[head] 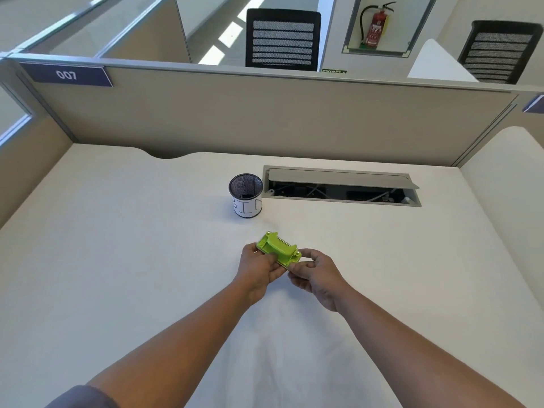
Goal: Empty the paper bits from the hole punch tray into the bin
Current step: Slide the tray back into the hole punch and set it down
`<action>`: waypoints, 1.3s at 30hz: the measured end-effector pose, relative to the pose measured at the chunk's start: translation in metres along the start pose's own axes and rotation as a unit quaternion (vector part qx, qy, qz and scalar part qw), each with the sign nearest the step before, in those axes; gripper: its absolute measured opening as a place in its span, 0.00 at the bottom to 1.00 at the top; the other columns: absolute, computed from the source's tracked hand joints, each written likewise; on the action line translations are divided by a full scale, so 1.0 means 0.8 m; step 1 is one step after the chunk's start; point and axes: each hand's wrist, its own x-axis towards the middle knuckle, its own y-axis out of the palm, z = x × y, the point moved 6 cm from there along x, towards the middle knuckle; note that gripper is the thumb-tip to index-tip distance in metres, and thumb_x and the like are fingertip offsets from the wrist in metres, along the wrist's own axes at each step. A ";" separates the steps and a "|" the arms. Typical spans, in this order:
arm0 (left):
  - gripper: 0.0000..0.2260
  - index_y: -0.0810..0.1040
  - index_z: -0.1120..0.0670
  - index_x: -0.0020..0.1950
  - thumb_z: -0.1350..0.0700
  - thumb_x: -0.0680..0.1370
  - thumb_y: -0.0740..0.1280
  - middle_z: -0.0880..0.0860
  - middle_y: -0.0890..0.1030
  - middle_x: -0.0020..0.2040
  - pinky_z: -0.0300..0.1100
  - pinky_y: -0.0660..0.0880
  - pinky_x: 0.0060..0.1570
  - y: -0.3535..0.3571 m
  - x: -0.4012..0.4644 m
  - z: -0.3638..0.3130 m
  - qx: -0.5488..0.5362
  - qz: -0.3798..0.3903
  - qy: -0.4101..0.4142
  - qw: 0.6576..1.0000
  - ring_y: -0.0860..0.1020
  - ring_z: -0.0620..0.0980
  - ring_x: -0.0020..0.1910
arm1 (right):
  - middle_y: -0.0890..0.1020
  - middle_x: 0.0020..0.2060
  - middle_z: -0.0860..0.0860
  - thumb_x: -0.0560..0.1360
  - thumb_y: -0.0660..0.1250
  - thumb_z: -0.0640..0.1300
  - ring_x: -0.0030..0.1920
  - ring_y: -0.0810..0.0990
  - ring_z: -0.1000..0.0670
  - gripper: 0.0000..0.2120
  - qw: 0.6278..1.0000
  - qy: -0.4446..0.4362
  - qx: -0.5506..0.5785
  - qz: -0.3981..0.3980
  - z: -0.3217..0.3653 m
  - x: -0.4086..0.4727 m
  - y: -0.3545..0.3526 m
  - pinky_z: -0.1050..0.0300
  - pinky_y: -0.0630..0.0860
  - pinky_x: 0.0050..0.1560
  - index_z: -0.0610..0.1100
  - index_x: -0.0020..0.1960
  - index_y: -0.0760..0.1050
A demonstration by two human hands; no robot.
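Note:
A lime-green hole punch is held just above the white desk, near its middle. My left hand grips its left end, thumb on top. My right hand pinches the punch's right lower edge with fingertips. Whether the tray is on or off the punch I cannot tell; no paper bits show. The bin, a small black mesh cup with a white paper label, stands upright behind the punch, a short way beyond my hands.
An open cable hatch is set in the desk right of the bin. A beige partition walls off the back, and a side panel runs along the left. The white desk stretches wide on both sides.

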 end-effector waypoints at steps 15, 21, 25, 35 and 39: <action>0.25 0.76 0.51 0.67 0.74 0.76 0.68 0.56 0.85 0.54 0.44 0.84 0.45 -0.015 0.004 0.006 0.059 -0.004 -0.014 0.998 0.86 0.51 0.46 | 0.78 0.38 0.45 0.78 0.68 0.32 0.39 0.79 0.48 0.15 0.989 -0.062 -0.133 -0.010 0.006 -0.002 -0.004 0.49 0.83 0.52 0.42 0.63 0.78; 0.24 0.76 0.48 0.60 0.75 0.75 0.67 0.56 0.85 0.53 0.44 0.84 0.43 -0.019 0.003 0.007 0.055 -0.009 -0.013 0.998 0.86 0.52 0.46 | 0.83 0.45 0.44 0.83 0.63 0.39 0.44 0.80 0.47 0.08 1.000 0.008 0.008 -0.028 0.003 -0.001 -0.008 0.54 0.84 0.46 0.41 0.54 0.82; 0.24 0.75 0.49 0.62 0.75 0.75 0.67 0.57 0.86 0.52 0.44 0.84 0.44 -0.018 0.001 0.010 0.058 0.005 -0.012 0.998 0.86 0.51 0.46 | 0.84 0.40 0.46 0.82 0.65 0.41 0.37 0.81 0.48 0.07 0.996 0.024 0.021 -0.079 0.003 0.002 -0.013 0.55 0.83 0.38 0.42 0.49 0.81; 0.20 0.78 0.54 0.62 0.72 0.74 0.70 0.56 0.87 0.52 0.43 0.83 0.46 -0.018 0.003 0.011 0.101 0.025 -0.011 0.995 0.85 0.52 0.49 | 0.82 0.35 0.45 0.78 0.69 0.38 0.32 0.78 0.49 0.07 0.991 -0.016 -0.031 -0.128 0.013 0.002 -0.024 0.58 0.79 0.34 0.43 0.42 0.81; 0.13 0.85 0.56 0.55 0.65 0.74 0.66 0.53 0.87 0.43 0.43 0.81 0.44 -0.024 0.007 0.004 0.098 -0.003 -0.027 0.995 0.84 0.51 0.43 | 0.81 0.34 0.45 0.78 0.69 0.37 0.32 0.78 0.48 0.08 0.990 -0.023 -0.046 -0.131 0.017 0.002 -0.028 0.57 0.79 0.35 0.44 0.41 0.81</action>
